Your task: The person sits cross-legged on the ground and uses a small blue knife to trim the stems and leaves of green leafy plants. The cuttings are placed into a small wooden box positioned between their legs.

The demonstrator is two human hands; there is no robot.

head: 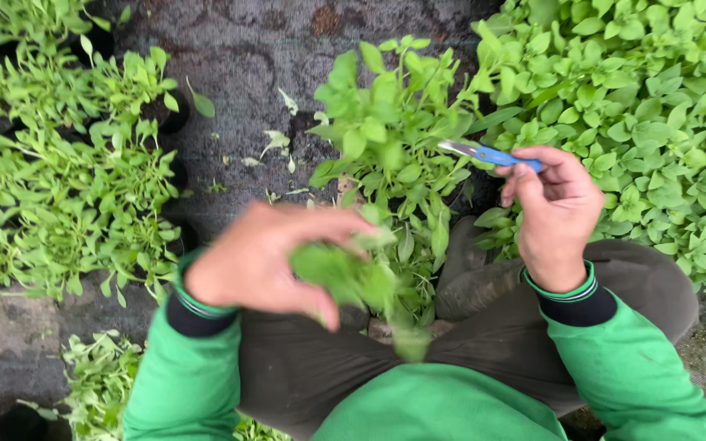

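Cuttings (345, 278) in left hand (255, 261); knife (488, 153)

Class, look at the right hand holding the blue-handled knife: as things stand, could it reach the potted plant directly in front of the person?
Probably yes. The right hand holds the blue-handled knife with its blade already at the potted plant's leaves, and nothing lies between them. The left hand, blurred and holding cut leaves, is off to the side.

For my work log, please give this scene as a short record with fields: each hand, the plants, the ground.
left hand: blurred, closed on a bunch of cut green leaves
right hand: grips a blue-handled knife, blade pointing left
plant in front: leafy green, upright, between the hands
other plants: dense green leaves on both sides
ground: dark woven cover with a few loose leaves
clothing: green sleeves, dark trousers
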